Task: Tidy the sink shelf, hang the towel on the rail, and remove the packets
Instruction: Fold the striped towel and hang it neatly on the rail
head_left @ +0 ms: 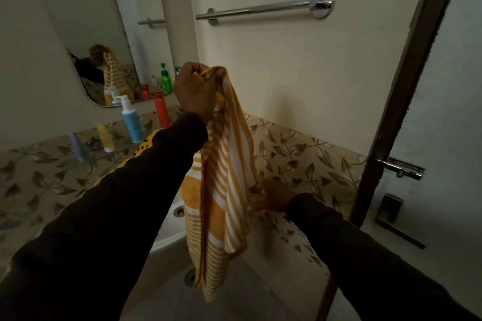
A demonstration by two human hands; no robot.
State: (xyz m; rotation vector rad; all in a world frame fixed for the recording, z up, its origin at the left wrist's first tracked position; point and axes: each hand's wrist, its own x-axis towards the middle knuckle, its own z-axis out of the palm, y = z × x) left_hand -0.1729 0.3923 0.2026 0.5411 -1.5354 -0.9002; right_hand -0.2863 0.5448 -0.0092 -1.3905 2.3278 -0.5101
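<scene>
Towel in hand, rail not yet reached.
Right hand [271, 197] pinches the towel's [227, 185] lower side edge, apparently to spread it; left hand [194, 94], fingers curled tight, grips its top corner, so it hangs over the sink [169, 227]. Bottles [133, 122] stand on the shelf [86, 156]. The rail [260, 9] above is bare.

The rail [263, 9] ran along the wall above the towel [224, 182]. Bottles [131, 122] stood on the shelf [86, 161] to its left, below the mirror [104, 21].
</scene>
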